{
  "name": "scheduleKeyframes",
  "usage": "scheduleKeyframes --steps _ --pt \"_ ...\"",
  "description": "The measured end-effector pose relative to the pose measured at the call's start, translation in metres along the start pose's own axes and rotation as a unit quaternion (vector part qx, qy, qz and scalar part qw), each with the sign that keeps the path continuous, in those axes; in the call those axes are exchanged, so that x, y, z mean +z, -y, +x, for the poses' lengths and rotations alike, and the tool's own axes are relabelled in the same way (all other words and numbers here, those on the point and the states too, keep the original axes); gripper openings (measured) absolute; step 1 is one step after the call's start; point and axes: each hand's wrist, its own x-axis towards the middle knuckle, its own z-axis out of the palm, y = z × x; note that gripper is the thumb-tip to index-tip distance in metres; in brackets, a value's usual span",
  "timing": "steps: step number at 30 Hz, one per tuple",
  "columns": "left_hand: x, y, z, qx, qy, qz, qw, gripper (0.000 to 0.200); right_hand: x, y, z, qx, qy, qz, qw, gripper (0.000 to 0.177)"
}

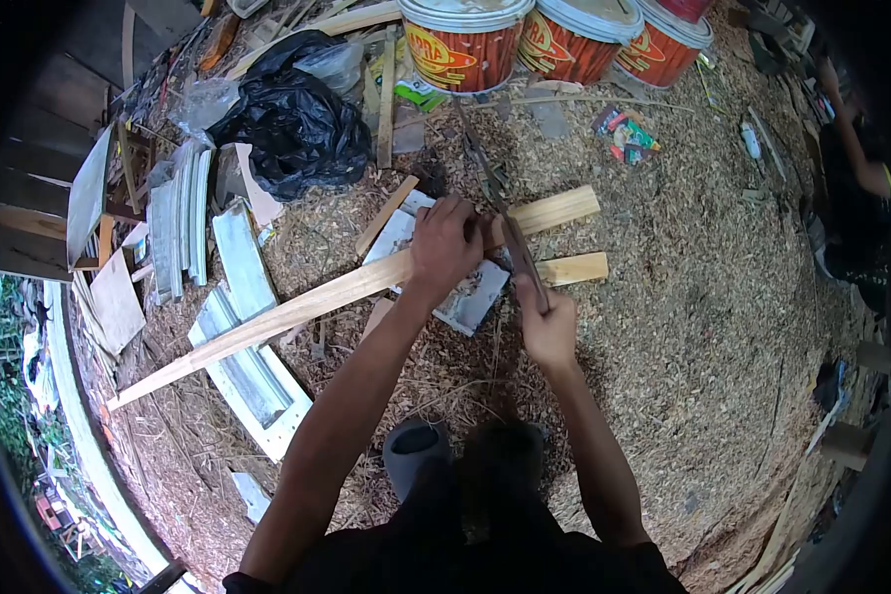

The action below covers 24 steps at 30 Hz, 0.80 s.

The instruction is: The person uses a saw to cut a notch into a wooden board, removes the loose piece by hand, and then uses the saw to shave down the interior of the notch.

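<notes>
A long pale wooden plank (297, 309) lies aslant across a whitish block (473, 297) on the ground. My left hand (445, 247) is closed over the plank, pressing it near the block. My right hand (550, 332) grips the near end of a hand saw (517, 243), whose long dark blade, seen almost edge-on, crosses the plank just right of my left hand. Beyond the blade the plank's end (559, 208) sticks out to the right. A shorter wood piece (576, 268) lies below that end, its left part hidden behind the saw and my right hand.
Several paint buckets (465, 49) stand at the far side, beside a black plastic bag (302, 124). White moulded panels (252, 371) and scrap boards lie to the left. Wood shavings cover the ground (693, 366). Another person (856, 178) is at the right edge.
</notes>
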Motion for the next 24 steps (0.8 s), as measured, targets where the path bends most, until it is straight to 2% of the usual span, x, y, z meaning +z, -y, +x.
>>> scheduleKeyframes --steps 3,4,6,8,11,13,15,17,20,22,23,24 --pt "-0.002 -0.003 -0.001 -0.004 -0.003 0.009 1.000 0.016 -0.014 -0.011 -0.015 0.005 -0.002 0.011 1.000 0.048" --pt "-0.002 -0.003 0.000 -0.011 0.011 0.019 1.000 0.017 -0.031 -0.010 -0.038 0.029 0.029 -0.007 0.999 0.046" --pt "-0.001 0.000 0.001 0.002 -0.019 0.003 1.000 0.016 -0.050 -0.036 -0.094 0.008 -0.013 -0.065 0.998 0.042" --pt "0.001 0.000 -0.001 0.015 -0.042 -0.018 0.999 0.016 -0.071 -0.044 -0.137 0.033 -0.007 -0.060 0.998 0.039" --pt "0.001 -0.001 -0.001 0.006 -0.030 -0.022 0.999 0.017 -0.062 -0.035 -0.114 0.071 -0.001 -0.017 0.997 0.040" --pt "0.002 -0.001 -0.001 0.014 -0.032 -0.023 0.999 0.017 -0.037 -0.037 -0.061 -0.008 -0.005 -0.025 1.000 0.042" --pt "0.003 0.000 -0.001 0.024 -0.035 -0.009 0.999 0.016 -0.012 -0.004 -0.005 0.054 0.010 -0.045 0.997 0.046" --pt "-0.002 -0.006 -0.003 0.001 -0.004 -0.008 1.000 0.013 0.003 0.028 0.021 -0.004 0.003 -0.006 1.000 0.048" --pt "-0.005 -0.005 -0.001 -0.012 0.015 0.017 1.000 0.015 -0.008 -0.004 -0.009 0.001 0.001 -0.008 1.000 0.047" --pt "-0.003 -0.002 0.001 0.003 -0.008 0.005 1.000 0.015 -0.033 -0.039 -0.058 -0.037 0.004 -0.062 0.997 0.042" --pt "-0.001 -0.001 -0.001 0.014 -0.026 -0.007 1.000 0.016 -0.043 -0.032 -0.088 0.018 -0.008 -0.067 0.998 0.040" --pt "0.001 -0.001 -0.001 0.015 -0.037 -0.008 0.999 0.016 -0.056 -0.043 -0.115 0.014 -0.005 -0.068 0.998 0.040"
